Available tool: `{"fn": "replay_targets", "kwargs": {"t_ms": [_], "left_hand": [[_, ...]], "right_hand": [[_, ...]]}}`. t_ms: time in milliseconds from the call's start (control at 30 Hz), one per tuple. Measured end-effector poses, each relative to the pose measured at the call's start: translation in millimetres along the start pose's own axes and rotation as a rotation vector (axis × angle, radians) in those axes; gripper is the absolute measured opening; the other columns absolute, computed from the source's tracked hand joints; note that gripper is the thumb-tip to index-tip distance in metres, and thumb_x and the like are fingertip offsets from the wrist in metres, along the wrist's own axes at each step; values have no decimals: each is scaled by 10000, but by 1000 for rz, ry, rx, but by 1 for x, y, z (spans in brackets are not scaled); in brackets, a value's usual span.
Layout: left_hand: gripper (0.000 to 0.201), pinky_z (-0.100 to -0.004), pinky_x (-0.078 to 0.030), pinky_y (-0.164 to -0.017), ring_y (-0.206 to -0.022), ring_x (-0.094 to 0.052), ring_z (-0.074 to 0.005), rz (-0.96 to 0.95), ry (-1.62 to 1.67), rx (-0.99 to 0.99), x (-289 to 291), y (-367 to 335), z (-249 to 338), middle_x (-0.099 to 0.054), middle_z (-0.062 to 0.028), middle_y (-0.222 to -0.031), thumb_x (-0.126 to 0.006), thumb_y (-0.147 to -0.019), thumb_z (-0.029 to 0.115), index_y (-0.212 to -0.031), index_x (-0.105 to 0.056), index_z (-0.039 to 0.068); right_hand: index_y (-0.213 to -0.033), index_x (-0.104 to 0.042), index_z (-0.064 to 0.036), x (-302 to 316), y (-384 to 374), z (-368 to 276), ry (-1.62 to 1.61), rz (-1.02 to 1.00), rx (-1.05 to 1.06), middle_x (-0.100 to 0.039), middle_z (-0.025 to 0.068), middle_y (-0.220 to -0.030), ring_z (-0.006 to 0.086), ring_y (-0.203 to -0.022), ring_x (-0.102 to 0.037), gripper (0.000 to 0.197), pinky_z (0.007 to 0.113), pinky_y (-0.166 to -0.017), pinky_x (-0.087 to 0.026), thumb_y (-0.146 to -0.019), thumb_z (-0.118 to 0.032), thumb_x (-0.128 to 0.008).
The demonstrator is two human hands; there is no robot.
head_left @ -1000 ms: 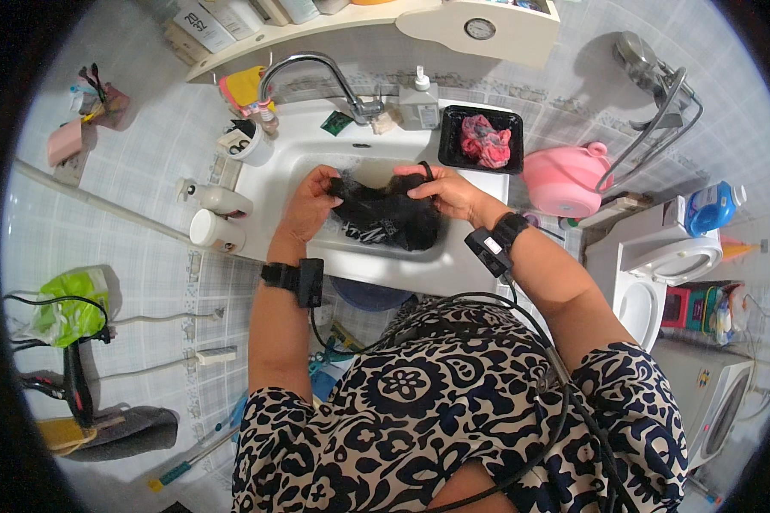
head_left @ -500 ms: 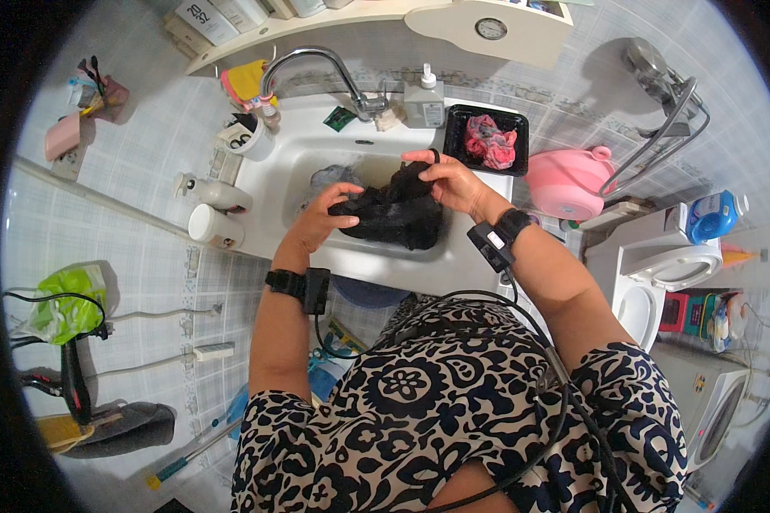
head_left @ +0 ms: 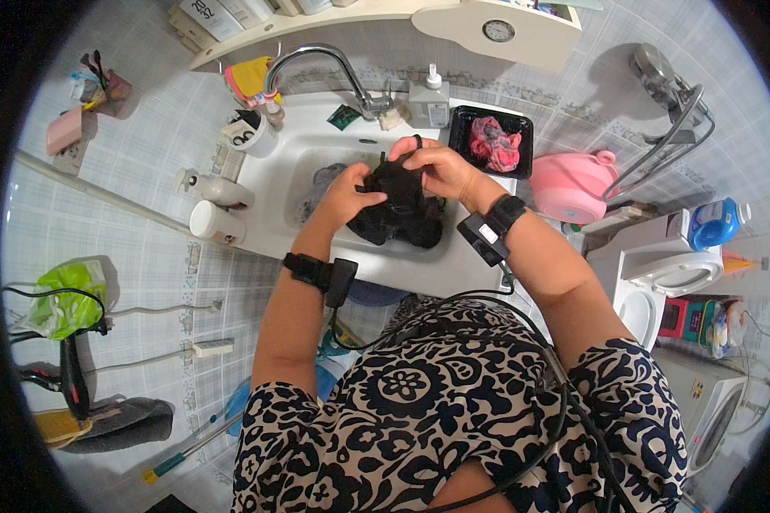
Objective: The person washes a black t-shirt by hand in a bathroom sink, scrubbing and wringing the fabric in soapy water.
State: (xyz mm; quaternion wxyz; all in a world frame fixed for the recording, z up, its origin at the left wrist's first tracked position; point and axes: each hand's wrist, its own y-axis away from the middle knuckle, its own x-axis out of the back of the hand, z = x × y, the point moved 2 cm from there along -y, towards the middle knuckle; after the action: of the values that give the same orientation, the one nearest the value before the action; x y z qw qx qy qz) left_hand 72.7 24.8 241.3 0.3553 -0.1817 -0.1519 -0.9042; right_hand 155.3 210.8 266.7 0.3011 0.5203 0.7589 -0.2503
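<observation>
Head view. Your left hand (head_left: 344,193) and right hand (head_left: 439,168) both clench a wet black cloth garment (head_left: 399,205), held bunched over the basin of the white ceramic sink (head_left: 274,184). The left grip closes on the garment's left edge; the right grip pinches its far upper part, fingers curled over the top. The lower folds of the garment hang into the basin. A curved chrome tap (head_left: 316,61) arches over the sink's far left side. A white pump bottle (head_left: 429,98) stands on the far rim, just left of a black rectangular tray (head_left: 462,128) holding a pink and grey crumpled cloth (head_left: 494,144). A pink plastic potty (head_left: 569,184) sits right of the tray. A white cylindrical cup (head_left: 214,224) stands left of the sink.
</observation>
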Motion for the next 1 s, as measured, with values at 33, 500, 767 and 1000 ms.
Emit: {"fn": "replay_targets", "kwargs": {"t_ms": [33,500,767,1000], "left_hand": [[319,-283,-442,-730,-808,-555,-172,35,-95,15,6,-2,-5,-589,-64,-859,-747,-671,86,-911,-544,36],[239,-291,-419,-835,-862,-564,-237,447,-12,-398,-2,6,13,-589,-109,-880,-419,-622,-125,-813,-433,19],[223,-289,-418,-838,-865,-579,-254,478,31,-344,-15,5,12,-615,-123,-906,-401,-639,-129,-807,-395,18],[228,-292,-428,-811,-827,-574,-225,412,38,-323,-23,7,18,-622,-134,-899,-437,-662,-109,-851,-414,18]], "right_hand": [[-948,-597,-23,2,4,-4,46,65,19,-604,55,-931,154,-855,-573,209,264,-802,-450,-749,-16,-534],[-1001,-613,-55,47,25,19,621,333,-258,-606,29,-982,123,-966,-536,238,244,-874,-394,-796,-168,-655],[-857,-583,-58,34,11,25,746,331,-41,-563,-32,-780,59,-736,-505,162,204,-684,-403,-813,-188,-668],[-712,-563,-17,11,0,30,1222,436,147,-510,66,-610,159,-587,-474,346,320,-560,-399,-826,-337,-627]]}}
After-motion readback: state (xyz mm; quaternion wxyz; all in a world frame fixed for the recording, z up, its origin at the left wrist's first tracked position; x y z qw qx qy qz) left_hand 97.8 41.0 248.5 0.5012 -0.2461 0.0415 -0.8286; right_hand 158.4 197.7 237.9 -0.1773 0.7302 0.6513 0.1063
